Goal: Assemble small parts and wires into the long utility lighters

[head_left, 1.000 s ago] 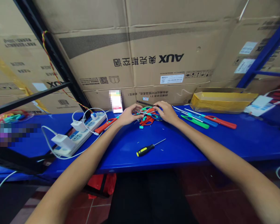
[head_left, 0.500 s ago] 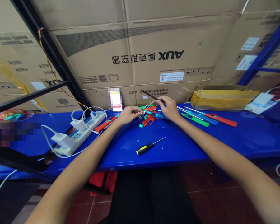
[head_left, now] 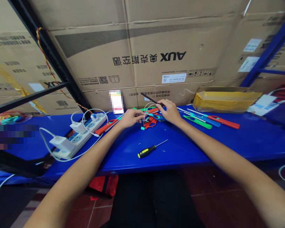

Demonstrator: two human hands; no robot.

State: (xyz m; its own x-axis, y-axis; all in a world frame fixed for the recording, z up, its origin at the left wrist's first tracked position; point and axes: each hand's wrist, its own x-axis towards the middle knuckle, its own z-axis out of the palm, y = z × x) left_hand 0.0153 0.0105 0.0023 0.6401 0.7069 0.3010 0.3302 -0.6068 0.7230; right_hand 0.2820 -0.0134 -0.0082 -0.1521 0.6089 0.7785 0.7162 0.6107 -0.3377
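Watching from my station, I see the right hand gripping a thin black rod that points away past the fingers, while the left hand pinches narrowly on something too small to tell. Between both hands lies a heap of red and teal plastic parts; below them, a yellow-handled screwdriver rests on the blue shelf
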